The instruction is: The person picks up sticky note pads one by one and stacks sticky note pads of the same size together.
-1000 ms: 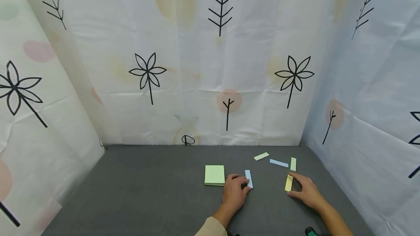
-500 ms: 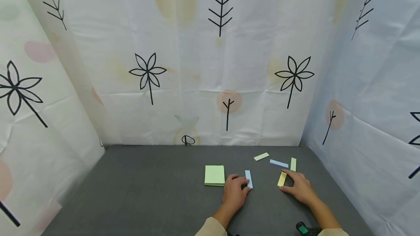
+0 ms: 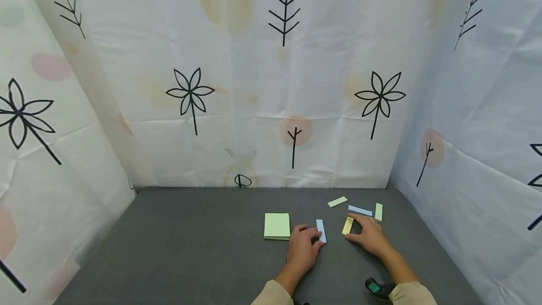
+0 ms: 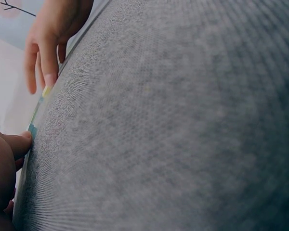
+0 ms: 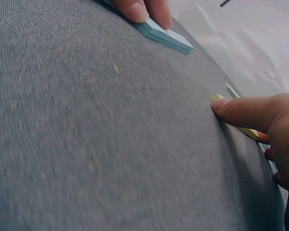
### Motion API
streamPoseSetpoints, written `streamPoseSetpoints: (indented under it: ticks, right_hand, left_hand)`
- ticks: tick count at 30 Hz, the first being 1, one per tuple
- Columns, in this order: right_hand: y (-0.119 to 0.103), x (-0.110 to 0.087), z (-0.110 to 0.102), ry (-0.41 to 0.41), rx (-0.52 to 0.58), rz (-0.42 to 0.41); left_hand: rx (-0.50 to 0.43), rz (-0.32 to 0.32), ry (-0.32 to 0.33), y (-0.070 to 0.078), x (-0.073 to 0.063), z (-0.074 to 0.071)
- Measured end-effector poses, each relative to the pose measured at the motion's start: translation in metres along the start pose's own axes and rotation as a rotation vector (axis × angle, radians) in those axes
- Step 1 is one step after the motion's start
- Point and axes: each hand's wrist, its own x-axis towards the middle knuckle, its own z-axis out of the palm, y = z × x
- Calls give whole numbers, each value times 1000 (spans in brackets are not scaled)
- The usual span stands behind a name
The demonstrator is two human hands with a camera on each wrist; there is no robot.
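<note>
My left hand [image 3: 302, 250] holds a narrow light-blue sticky note pad [image 3: 320, 226] on the grey table, thumb and finger at its sides; the right wrist view shows this blue pad's [image 5: 169, 39] layered edge. Between thumb and fingertip my right hand [image 3: 371, 237] pinches a narrow yellow sticky note pad [image 3: 347, 226] by its two ends. That pad is slightly tilted and stands to the right of the blue one, with a gap between them. Beside the left hand's knuckles lies a square light-green sticky note pad [image 3: 277, 226].
Behind the right hand lie another blue strip pad [image 3: 360, 211], a pale green strip pad [image 3: 378, 212] and a pale yellow-green one [image 3: 337, 202]. Patterned white curtains [image 3: 262, 154] enclose the grey table [image 3: 190, 244] at the back and sides.
My right hand has carried the yellow pad leftward, away from the pale green strip and nearer to the blue pad. The left hand has stayed still on its blue pad.
</note>
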Motion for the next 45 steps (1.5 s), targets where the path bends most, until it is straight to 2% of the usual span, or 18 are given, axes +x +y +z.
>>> streamPoseSetpoints:
  ticks: [6,12,20,35,45]
  right_hand:
    - [-5,2,4,23,6,-37]
    - [-6,1,4,87,13,-97]
    - [-7,0,8,151,-6,-180]
    - [-3,-2,5,141,25,-171]
    - [4,6,8,194,71,-134]
  left_hand:
    - [9,9,-2,1,0,-1]
    - [6,44,20,0,-2,-2]
    - [9,53,20,0,-1,-3]
    - [0,61,25,0,-1,-3]
    - [6,69,35,1,-2,-5]
